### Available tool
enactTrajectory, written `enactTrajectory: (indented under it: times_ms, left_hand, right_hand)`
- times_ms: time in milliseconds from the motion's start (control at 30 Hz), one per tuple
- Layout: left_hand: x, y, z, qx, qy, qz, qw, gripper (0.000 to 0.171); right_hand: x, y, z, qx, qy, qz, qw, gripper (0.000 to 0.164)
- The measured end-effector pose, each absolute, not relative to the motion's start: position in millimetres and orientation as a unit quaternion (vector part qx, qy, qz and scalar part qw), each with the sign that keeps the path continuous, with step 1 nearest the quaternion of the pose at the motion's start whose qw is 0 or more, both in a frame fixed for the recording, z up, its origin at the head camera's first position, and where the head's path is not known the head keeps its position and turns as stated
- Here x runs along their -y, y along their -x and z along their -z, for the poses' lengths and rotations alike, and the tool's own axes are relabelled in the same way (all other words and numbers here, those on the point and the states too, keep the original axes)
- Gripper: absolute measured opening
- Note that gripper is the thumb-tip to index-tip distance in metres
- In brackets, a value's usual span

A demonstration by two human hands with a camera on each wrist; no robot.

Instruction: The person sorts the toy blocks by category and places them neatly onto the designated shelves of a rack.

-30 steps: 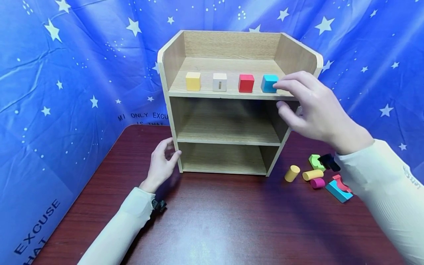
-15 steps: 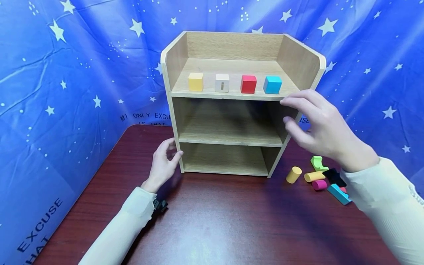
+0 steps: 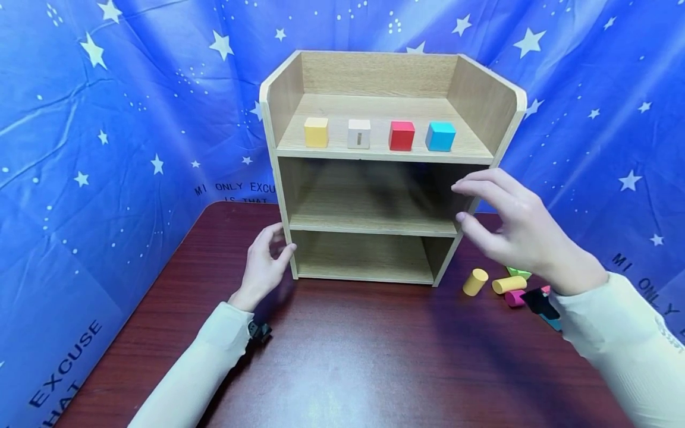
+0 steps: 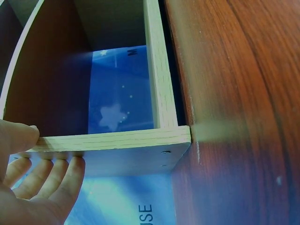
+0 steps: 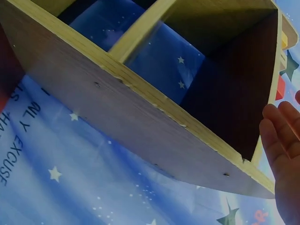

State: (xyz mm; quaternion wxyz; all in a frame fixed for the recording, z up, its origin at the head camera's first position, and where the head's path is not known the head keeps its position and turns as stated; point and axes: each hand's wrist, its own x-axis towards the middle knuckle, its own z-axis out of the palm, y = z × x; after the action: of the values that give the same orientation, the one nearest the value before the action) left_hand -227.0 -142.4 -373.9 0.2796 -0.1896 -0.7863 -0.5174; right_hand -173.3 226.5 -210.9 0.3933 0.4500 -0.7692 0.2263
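Note:
A wooden shelf (image 3: 374, 74) stands on the table. Along the front of its top board sit a yellow cube (image 3: 316, 133), a white cube (image 3: 358, 135), a red cube (image 3: 401, 136) and a blue cube (image 3: 440, 137), spaced apart in a row. My left hand (image 3: 262, 267) grips the lower left side panel, thumb at the front edge and fingers against the outer face, as the left wrist view shows. In the air by the shelf's right side is my right hand (image 3: 521, 229), thumb and fingers apart, holding nothing.
On the table right of the shelf lie an upright yellow cylinder (image 3: 475, 282), a lying yellow cylinder (image 3: 509, 285) and a magenta cylinder (image 3: 514, 298). Green, red and blue blocks there are partly hidden by the right arm. A blue star-patterned curtain (image 3: 134, 119) hangs behind.
My right hand has come away from the blue cube and moved down, to the shelf's right side. The blue cube stays on the top board. My left hand keeps its place.

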Motion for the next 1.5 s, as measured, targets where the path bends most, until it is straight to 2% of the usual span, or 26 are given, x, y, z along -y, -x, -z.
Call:
enactTrajectory:
  times_ms: [300, 700, 1067, 1267, 1500]
  left_hand:
    - [139.6, 218.2, 363.6, 0.789, 0.189, 0.516, 0.276, 0.040]
    - [141.1, 219.3, 365.2, 0.787, 0.192, 0.514, 0.283, 0.040]
    - [139.5, 218.6, 363.6, 0.785, 0.194, 0.519, 0.277, 0.040]
    - [139.2, 218.5, 363.7, 0.785, 0.194, 0.518, 0.278, 0.040]
    - [139.7, 219.4, 364.5, 0.787, 0.196, 0.509, 0.288, 0.040]
  right_hand:
    - [-232.0, 172.1, 227.6, 0.761, -0.450, -0.246, 0.397, 0.042]
    - [-240.8, 163.8, 249.2, 0.758, -0.435, -0.270, 0.404, 0.048]
    - [-268.0, 172.7, 286.6, 0.766, -0.408, -0.285, 0.408, 0.041]
    - [-275.9, 172.7, 294.7, 0.772, -0.391, -0.290, 0.410, 0.044]
    - [-282.1, 173.3, 301.5, 0.773, -0.375, -0.304, 0.410, 0.039]
